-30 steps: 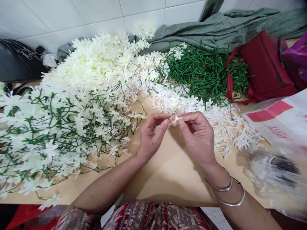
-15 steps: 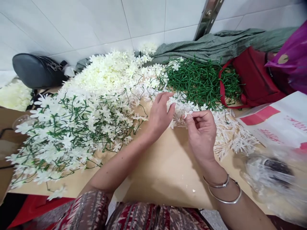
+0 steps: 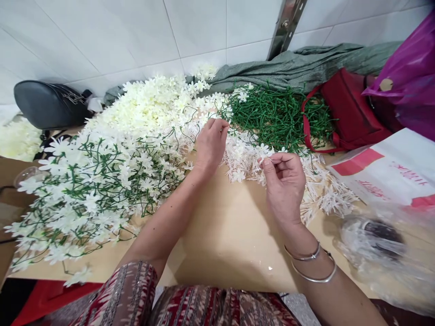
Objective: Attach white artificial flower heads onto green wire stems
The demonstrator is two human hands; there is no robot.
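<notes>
My right hand point(image 3: 284, 181) is closed in a pinch on a small white artificial flower point(image 3: 267, 153), held just above the tan table point(image 3: 231, 235). My left hand point(image 3: 211, 142) reaches forward with its fingers curled into the spread of loose white flower pieces point(image 3: 244, 158); what it grips, if anything, is hidden. A big heap of cream-white flowers point(image 3: 149, 106) lies beyond it. To the left lie finished sprays of white flowers on green stems point(image 3: 88, 181). A pile of bare green stems point(image 3: 278, 115) sits behind the right hand.
A red bag point(image 3: 350, 111) and a purple bag point(image 3: 408, 77) stand at the back right, with a grey-green cloth point(image 3: 299, 65) along the tiled wall. A black bag point(image 3: 47, 104) sits at the back left. A white-and-red plastic bag point(image 3: 390, 172) and a clear bag point(image 3: 380, 249) lie at the right.
My hands have come apart. The left hand has gone forward into the loose flower pieces and curled shut, while the right hand kept the small flower. The view tilted up.
</notes>
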